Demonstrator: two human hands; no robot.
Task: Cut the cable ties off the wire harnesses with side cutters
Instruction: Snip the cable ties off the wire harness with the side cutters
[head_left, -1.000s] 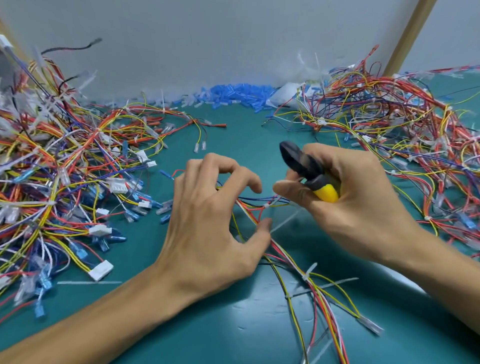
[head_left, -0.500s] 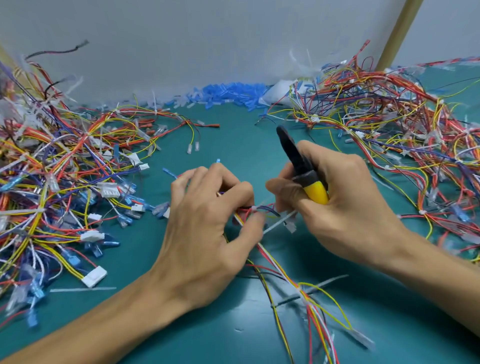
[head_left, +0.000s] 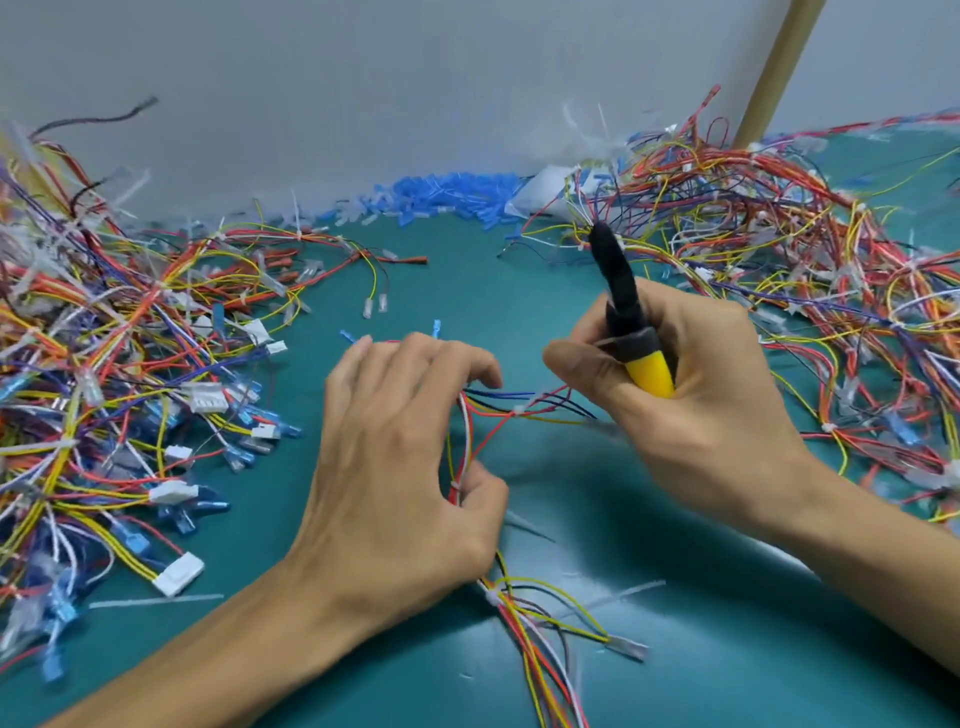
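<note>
A thin wire harness (head_left: 519, 623) of red, yellow and white wires lies on the teal mat between my hands. My left hand (head_left: 395, 467) pinches the harness between thumb and curled fingers near a small white cable tie (head_left: 456, 486). Another white tie (head_left: 519, 410) binds the wires in the gap between both hands. My right hand (head_left: 691, 405) grips the side cutters (head_left: 631, 332), yellow handle in the palm, black jaws pointing up and away from the harness. A further tie (head_left: 491, 597) sits lower on the harness.
A large tangle of wire harnesses (head_left: 104, 374) with white connectors fills the left side. A second tangle (head_left: 805, 260) covers the right. Blue terminal sleeves (head_left: 447, 195) are heaped along the grey wall. Cut tie scraps (head_left: 156, 601) lie on the teal mat (head_left: 727, 675).
My left hand has closed its fingers and thumb on the harness and bent it upward. My right hand has tipped the cutters more upright and drawn slightly away to the right.
</note>
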